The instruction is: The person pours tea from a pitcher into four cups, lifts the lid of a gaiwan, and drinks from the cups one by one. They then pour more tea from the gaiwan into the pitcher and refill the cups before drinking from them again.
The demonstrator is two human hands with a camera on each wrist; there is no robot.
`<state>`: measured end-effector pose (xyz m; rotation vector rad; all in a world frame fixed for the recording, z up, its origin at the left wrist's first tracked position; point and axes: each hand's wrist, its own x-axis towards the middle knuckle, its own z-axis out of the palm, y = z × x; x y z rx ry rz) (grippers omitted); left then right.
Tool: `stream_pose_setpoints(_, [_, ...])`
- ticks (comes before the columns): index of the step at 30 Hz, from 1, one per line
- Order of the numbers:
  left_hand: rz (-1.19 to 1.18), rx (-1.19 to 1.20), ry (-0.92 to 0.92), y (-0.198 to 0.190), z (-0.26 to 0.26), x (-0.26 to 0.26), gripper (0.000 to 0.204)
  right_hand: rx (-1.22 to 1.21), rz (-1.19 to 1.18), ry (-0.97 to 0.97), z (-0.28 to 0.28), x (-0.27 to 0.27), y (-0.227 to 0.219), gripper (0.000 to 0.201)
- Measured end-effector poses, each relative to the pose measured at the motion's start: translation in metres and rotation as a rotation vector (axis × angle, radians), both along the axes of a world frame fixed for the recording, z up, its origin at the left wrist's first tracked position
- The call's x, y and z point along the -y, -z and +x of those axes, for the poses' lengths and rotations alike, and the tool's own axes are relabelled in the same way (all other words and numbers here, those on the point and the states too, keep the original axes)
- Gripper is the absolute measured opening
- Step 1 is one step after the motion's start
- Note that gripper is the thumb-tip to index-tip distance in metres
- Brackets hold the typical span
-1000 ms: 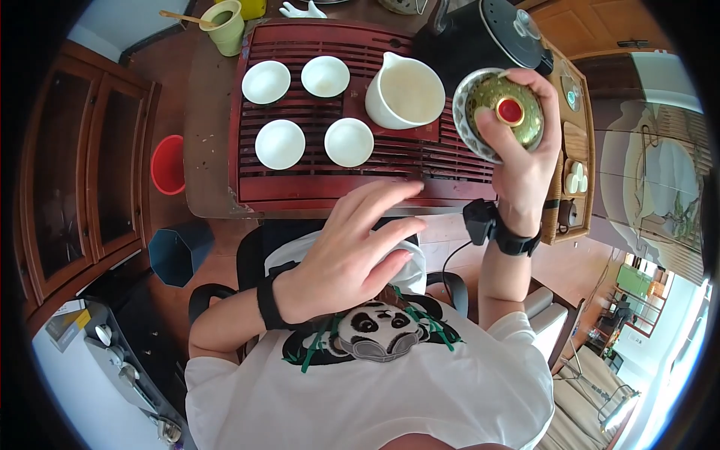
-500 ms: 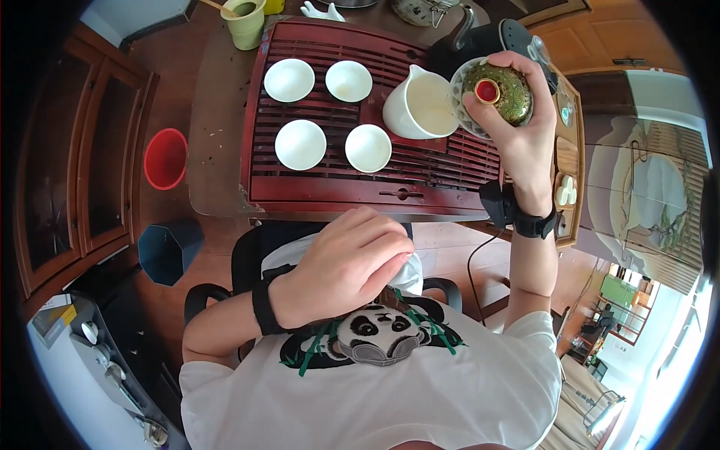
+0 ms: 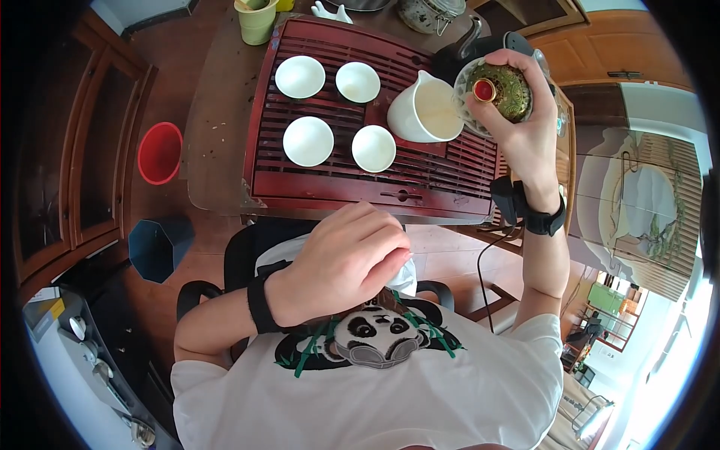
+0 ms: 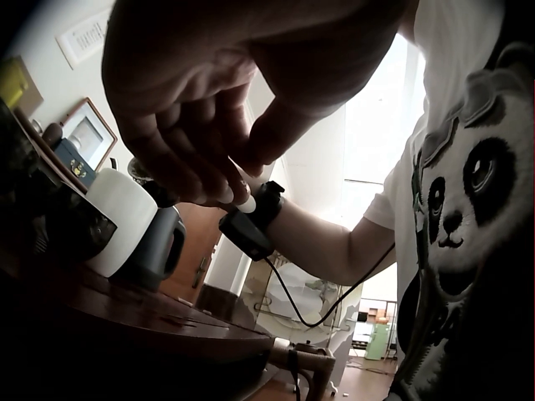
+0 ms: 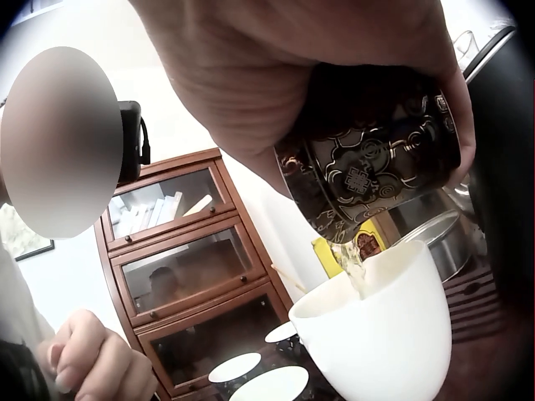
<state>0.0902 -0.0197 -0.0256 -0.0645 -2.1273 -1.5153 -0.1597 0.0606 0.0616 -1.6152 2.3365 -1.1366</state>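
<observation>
In the head view my right hand point(image 3: 528, 142) grips a lidded gaiwan point(image 3: 512, 96) with a green-gold lid and red knob, the thumb beside the knob. The gaiwan tips toward a white pitcher point(image 3: 405, 114). In the right wrist view its patterned bowl point(image 5: 376, 171) hangs above the pitcher's rim, and a pale yellow stream of tea point(image 5: 356, 269) runs down into the pitcher. My left hand point(image 3: 345, 255) hovers before my chest, fingers loosely curled, holding nothing. Small white cups point(image 3: 308, 141) stand left of the pitcher.
Cups and pitcher stand on a slatted dark red tea tray point(image 3: 330, 184). Behind the right hand is a black kettle point(image 3: 469, 52). A glass jar point(image 3: 429, 15) and a pale green pot point(image 3: 257, 24) stand at the back. A red bin point(image 3: 160, 154) and blue bin point(image 3: 159, 247) are on the floor left.
My right hand has brought the gaiwan left to the pitcher and tilted it. My left hand has drawn back slightly, its spread fingers now curled loosely. The head view has shifted a little.
</observation>
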Motion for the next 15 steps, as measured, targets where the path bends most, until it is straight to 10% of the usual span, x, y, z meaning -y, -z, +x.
stream_pose_setpoints(15, [-0.011,-0.004,-0.013,-0.0015,0.001,0.0013,0.011,-0.067,0.021,-0.045,0.0013,0.0089,-0.0074,0.035])
